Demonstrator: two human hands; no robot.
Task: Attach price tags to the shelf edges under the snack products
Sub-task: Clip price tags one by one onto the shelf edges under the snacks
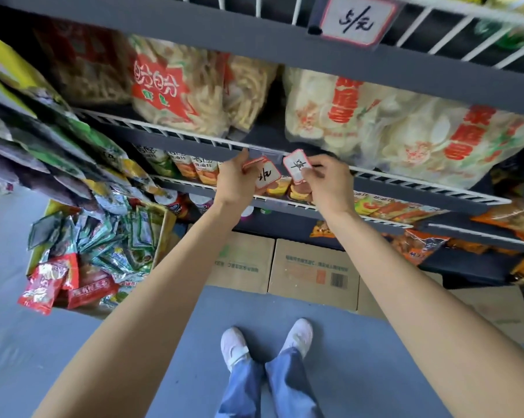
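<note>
Right hand pinching one price tag just below shelf edge; left hand gripping spare tags. Risk: tag clipped crooked or dropped; spares slipping from crowded grip.

The grey shelf rack carries large clear snack bags on its upper wire shelf; the shelf below holds smaller packets, blurred, perhaps noodles. Cardboard boxes and an open box of sachets sit on the blue-grey floor.
</note>
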